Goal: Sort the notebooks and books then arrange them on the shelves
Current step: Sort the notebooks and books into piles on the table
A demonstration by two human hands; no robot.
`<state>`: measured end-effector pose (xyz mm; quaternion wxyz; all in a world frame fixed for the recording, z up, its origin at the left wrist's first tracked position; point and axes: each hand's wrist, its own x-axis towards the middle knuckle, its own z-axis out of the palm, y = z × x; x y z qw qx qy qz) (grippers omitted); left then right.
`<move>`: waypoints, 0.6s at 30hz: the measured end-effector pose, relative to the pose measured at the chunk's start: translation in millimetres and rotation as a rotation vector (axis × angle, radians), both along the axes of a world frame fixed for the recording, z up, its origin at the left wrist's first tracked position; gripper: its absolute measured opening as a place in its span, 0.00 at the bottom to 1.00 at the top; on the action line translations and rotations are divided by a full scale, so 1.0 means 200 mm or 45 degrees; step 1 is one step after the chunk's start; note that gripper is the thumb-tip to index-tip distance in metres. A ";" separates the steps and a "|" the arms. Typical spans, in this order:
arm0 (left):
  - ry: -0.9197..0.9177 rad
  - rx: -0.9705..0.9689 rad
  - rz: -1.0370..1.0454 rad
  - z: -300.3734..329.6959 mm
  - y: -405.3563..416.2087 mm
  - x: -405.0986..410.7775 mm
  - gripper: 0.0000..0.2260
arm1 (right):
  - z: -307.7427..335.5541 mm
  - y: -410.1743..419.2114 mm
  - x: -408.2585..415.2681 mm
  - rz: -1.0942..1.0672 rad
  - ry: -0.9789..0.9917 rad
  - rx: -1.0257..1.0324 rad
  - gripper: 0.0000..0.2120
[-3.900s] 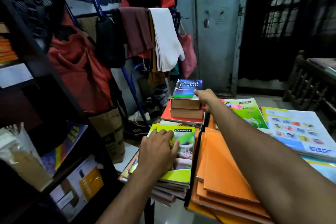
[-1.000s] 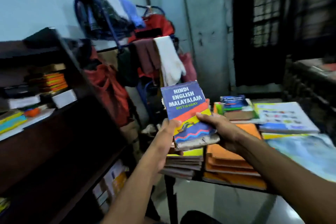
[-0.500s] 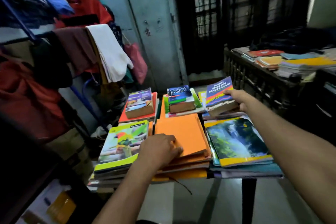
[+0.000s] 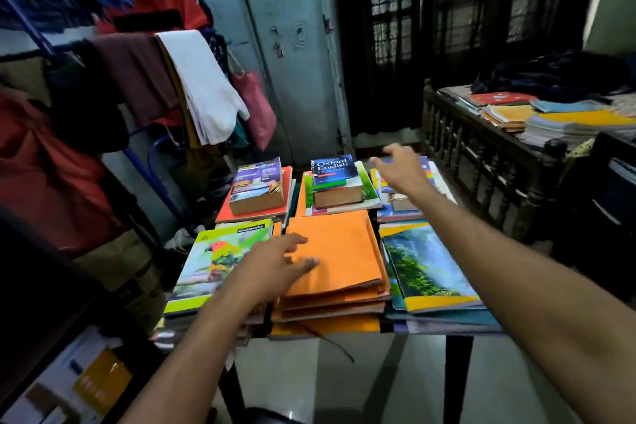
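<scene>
We see our left hand [image 4: 275,265] at 6 o'clock, fingers spread and relaxed, resting across the edge of the orange notebooks [image 4: 335,255] stacked at the centre of the desk [image 4: 454,348], holding nothing. At 9 o'clock from that stack lies the parrot-cover notebook [image 4: 213,262] on its own pile. At 3 o'clock sits the waterfall-cover notebook [image 4: 426,265]. Our right hand [image 4: 402,170] reaches to 1 o'clock, blurred, fingers stretched out and empty above the far right pile, where the Hindi dictionary [image 4: 401,198] lies partly hidden beneath it. At 12 o'clock the Oxford English Dictionary [image 4: 335,179] tops a stack, and at 11 o'clock a thick book [image 4: 256,191] rests on red covers.
</scene>
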<state>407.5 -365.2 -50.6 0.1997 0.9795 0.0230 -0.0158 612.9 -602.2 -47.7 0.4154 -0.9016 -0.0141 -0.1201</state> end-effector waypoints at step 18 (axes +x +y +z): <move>-1.514 0.035 1.588 -0.12 1.25 -1.99 0.06 | 0.01 2.20 -1.94 1.921 0.060 0.210 0.11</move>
